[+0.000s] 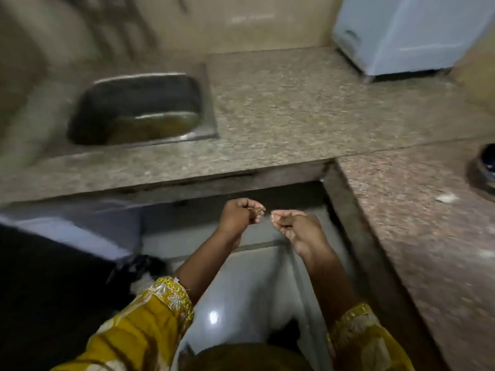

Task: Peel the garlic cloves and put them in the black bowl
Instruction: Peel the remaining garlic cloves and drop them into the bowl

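My left hand (238, 216) is held over the floor below the counter edge, its fingers curled and pinching a small brownish bit of garlic (258, 210). Just to its right, my right hand (294, 227) has its fingers curled and pinches a small pale piece, perhaps skin (272, 216). The two hands are a little apart, fingertips facing each other. The black bowl (486, 167) is cut off by the right edge of the view, on the right-hand granite counter (417, 223). The image is blurred, so the small pieces are hard to make out.
A steel sink (139, 108) is set in the counter at the back left. A pale blue appliance (412, 33) stands at the back right corner. White scraps (446, 198) lie on the right counter near the bowl. A dark bin-like shape (53, 277) sits at lower left.
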